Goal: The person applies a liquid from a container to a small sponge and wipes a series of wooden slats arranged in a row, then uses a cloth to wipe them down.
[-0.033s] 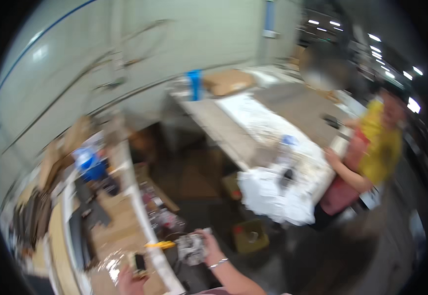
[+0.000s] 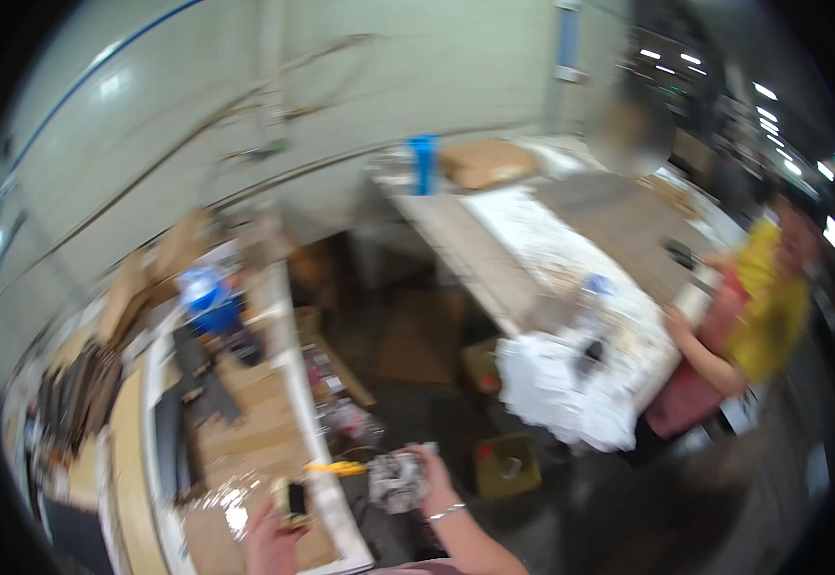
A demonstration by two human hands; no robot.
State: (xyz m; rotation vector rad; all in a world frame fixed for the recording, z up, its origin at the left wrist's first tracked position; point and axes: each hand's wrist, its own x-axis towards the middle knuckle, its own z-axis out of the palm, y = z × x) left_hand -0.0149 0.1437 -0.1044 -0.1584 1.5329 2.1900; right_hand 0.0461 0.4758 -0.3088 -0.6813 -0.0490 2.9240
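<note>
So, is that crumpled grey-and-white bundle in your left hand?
No, the crumpled bundle is in the right hand, while the left hand holds a small tan-and-black object.

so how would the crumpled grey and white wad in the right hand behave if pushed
The wad probably gives under pressure, since its surface is creased. It seems light, as the right hand alone holds it. Its uneven outline suggests little rolling.

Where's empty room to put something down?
On the left table, brown cardboard between dark strips and white edge looks bare. On the far table, so does grey-brown sheet beside the white covering. Crowded: around the blue container and the crumpled white sheets.
</note>
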